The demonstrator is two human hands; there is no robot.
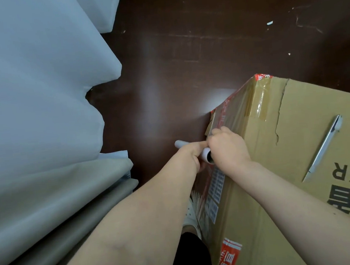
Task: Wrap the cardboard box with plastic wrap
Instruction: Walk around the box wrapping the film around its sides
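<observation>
Left hand [190, 155] is wrapped tight around the white tube-shaped roll of plastic wrap [206, 154], knuckles up, with the tube's ends poking out on both sides of the fist. Right hand [228, 147] sits just to the right of it, touching the tube's near end. Its fingers are bent over the top left edge of the big brown cardboard box [299, 141]. Can't tell if it's pinching the film or just pressing on it.

The box fills everything right of and below the right hand. Clear shiny film [240, 109] already covers its far corner, just past the fingertips. A slim white utility knife [323, 148] lies on the box top, well right of the right hand.

Ahead of both hands it's open dark brown floor [164, 80]. Left of the left hand, pale blue-white fabric [36, 81] and folded beige cloth [69, 196] crowd in. A white shoe [190, 216] sits below the hands, tight against the box side.
</observation>
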